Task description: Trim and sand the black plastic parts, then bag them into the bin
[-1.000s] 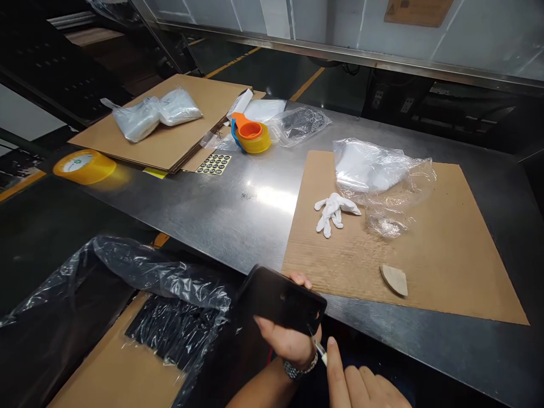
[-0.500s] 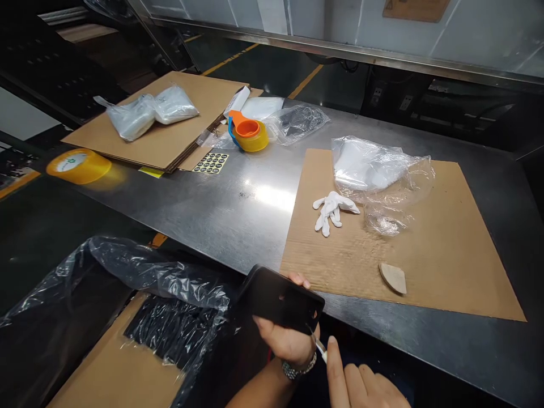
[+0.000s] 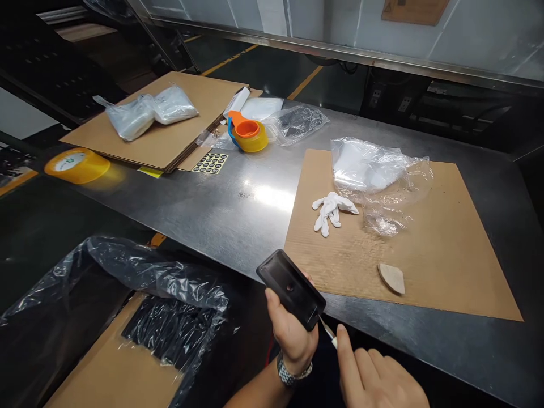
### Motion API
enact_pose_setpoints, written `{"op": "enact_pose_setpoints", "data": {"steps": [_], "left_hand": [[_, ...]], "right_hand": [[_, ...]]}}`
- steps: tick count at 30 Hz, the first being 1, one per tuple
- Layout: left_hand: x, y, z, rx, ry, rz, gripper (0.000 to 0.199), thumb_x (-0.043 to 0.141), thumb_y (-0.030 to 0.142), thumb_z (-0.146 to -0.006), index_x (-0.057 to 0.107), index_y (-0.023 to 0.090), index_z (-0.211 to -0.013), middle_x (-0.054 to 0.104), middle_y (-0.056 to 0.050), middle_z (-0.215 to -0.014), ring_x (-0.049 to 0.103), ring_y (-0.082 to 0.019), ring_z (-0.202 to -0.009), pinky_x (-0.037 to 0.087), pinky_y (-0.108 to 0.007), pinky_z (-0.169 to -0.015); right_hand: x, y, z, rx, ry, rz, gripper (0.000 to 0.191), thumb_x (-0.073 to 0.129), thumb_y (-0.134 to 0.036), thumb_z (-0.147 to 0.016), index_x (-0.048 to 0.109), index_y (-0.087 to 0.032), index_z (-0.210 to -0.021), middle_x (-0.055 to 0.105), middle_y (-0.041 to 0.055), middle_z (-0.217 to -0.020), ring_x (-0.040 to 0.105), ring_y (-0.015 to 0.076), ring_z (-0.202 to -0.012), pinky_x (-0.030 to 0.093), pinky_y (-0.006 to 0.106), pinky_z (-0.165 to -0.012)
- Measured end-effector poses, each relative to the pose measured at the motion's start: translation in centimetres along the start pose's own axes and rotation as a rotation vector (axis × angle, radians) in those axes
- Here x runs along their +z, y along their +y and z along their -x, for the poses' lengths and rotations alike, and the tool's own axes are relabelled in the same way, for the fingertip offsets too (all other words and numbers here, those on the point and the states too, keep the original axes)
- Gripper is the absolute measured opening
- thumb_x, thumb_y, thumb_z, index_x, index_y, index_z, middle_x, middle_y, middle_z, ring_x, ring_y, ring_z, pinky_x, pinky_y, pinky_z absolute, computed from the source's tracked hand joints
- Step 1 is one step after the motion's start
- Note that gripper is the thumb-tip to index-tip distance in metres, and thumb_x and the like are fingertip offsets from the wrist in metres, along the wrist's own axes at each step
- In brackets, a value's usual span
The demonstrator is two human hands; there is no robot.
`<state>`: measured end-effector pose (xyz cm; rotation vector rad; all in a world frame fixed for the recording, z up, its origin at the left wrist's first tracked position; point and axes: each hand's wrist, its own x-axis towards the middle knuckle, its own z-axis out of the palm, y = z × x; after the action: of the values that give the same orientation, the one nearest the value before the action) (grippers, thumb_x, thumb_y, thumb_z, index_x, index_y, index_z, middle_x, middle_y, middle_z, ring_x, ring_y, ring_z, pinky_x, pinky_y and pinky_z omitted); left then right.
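A black, rounded rectangular plastic shell (image 3: 284, 292), hollow side facing me with a small round hole near its middle, is gripped in my left hand (image 3: 293, 334). My right hand (image 3: 374, 374) is closed around a small knife (image 3: 329, 331) with a thin metal blade and a whitish handle. The blade's tip is at the near right corner of the shell. The fingers hide most of the handle. On the cardboard sheet (image 3: 446, 255) beyond lie a white glove (image 3: 334, 209) and a quarter-round beige piece (image 3: 391, 278).
A clear plastic bag (image 3: 374, 164) with white contents lies on the cardboard. Further left on the metal table (image 3: 204, 215) are an orange tape dispenser (image 3: 249, 133), a sticker sheet (image 3: 211, 162), stacked cardboard (image 3: 204, 102) and a yellow tape roll (image 3: 79, 165). A plastic-lined box (image 3: 123, 255) stands lower left.
My left hand has turned the shell, so its hollow side shows more and its long side slopes more steeply. My right hand has shifted slightly right with the knife.
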<state>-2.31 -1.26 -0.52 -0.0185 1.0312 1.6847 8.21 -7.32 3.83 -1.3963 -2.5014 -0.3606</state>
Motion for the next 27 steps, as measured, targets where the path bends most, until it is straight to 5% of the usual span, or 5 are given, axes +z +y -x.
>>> {"op": "enact_pose_setpoints", "data": {"steps": [3,7,11,19,27], "left_hand": [[0.2,0.2,0.1,-0.084,-0.006,0.033,0.046,0.051,0.057,-0.073,0.066,0.014,-0.078,0.061,-0.005,-0.070,0.057,-0.014,-0.062,0.048,-0.022,-0.056],[0.4,0.3,0.1,-0.151,-0.019,0.060,0.045,0.046,0.052,-0.079,0.066,0.012,-0.074,0.062,-0.006,-0.068,0.057,-0.014,-0.061,0.049,-0.023,-0.057],[0.4,0.3,0.1,-0.210,-0.017,0.060,0.047,0.043,0.053,-0.080,0.065,0.013,-0.074,0.060,-0.006,-0.069,0.055,-0.013,-0.060,0.048,-0.022,-0.055],[0.6,0.3,0.4,0.012,-0.070,0.059,0.045,0.040,0.056,-0.079,0.064,0.017,-0.076,0.058,-0.004,-0.069,0.053,-0.014,-0.063,0.047,-0.023,-0.060],[0.7,0.3,0.3,0.276,-0.160,0.056,0.045,0.044,0.057,-0.077,0.065,0.018,-0.079,0.058,-0.004,-0.068,0.053,-0.015,-0.063,0.044,-0.025,-0.058]], "right_hand": [[0.3,0.9,0.2,0.048,-0.011,-0.244,0.022,0.043,-0.008,-0.085,0.058,-0.005,-0.100,0.050,-0.0046,-0.049,0.047,0.0070,-0.037,0.031,0.022,-0.039],[0.2,1.2,0.1,0.204,-0.346,-0.708,0.018,0.036,-0.014,-0.089,0.054,-0.013,-0.095,0.054,-0.0044,-0.055,0.049,0.0071,-0.040,0.032,0.019,-0.040],[0.1,0.6,0.0,0.414,-0.488,-1.015,0.023,0.032,-0.025,-0.091,0.052,-0.018,-0.084,0.046,-0.0059,-0.049,0.037,0.0072,-0.036,0.027,0.020,-0.038],[0.8,-0.2,0.0,0.768,-0.776,-1.638,0.040,0.040,-0.051,-0.085,0.057,-0.015,-0.086,0.034,-0.0076,-0.046,0.035,0.0060,-0.040,0.024,0.017,-0.040],[0.3,-0.4,-0.5,1.001,-0.813,-1.898,0.044,0.053,-0.058,-0.075,0.056,-0.015,-0.085,0.036,-0.0093,-0.046,0.029,0.0045,-0.041,0.021,0.017,-0.044]]}}
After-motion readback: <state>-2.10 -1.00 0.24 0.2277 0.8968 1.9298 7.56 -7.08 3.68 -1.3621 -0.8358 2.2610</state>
